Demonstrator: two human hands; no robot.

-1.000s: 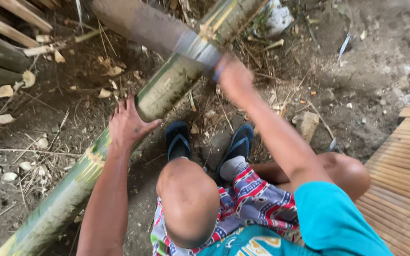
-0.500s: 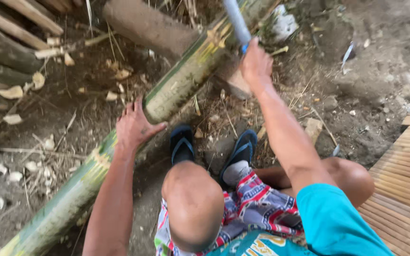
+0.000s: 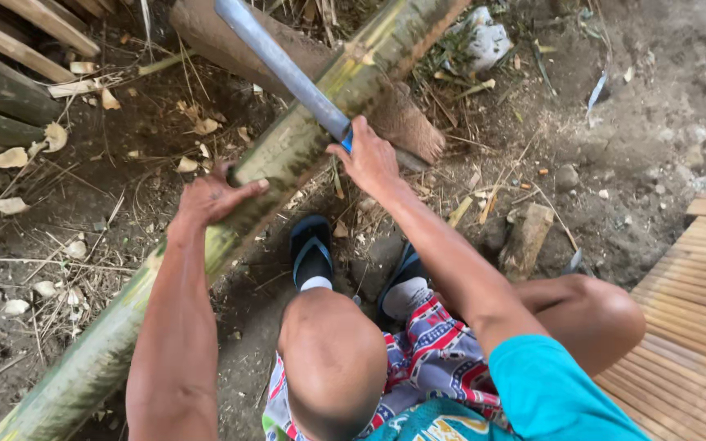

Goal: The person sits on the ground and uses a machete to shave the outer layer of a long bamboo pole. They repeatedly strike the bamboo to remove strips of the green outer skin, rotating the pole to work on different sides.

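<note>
A long green bamboo pole (image 3: 288, 155) lies diagonally across the dirt, from lower left to upper right. My left hand (image 3: 210, 198) presses on it near its middle, fingers wrapped over the top. My right hand (image 3: 367, 159) grips the blue handle of a long grey machete blade (image 3: 275, 61), which points up and to the left above the pole. The pole's upper part rests on a brown log (image 3: 230, 41). My bare knees and patterned shorts fill the bottom of the view.
Split bamboo slats (image 3: 2, 90) are stacked at the upper left. A slatted bamboo floor (image 3: 696, 327) edges the right side. A small wood block (image 3: 526, 238) lies by my right leg. Dark sandals (image 3: 312, 249) sit under the pole. Chips, dry leaves and stones litter the dirt.
My right hand has lifted the machete off the pole and raised the blade up and to the left. My left hand has slid up the pole and closed over it.
</note>
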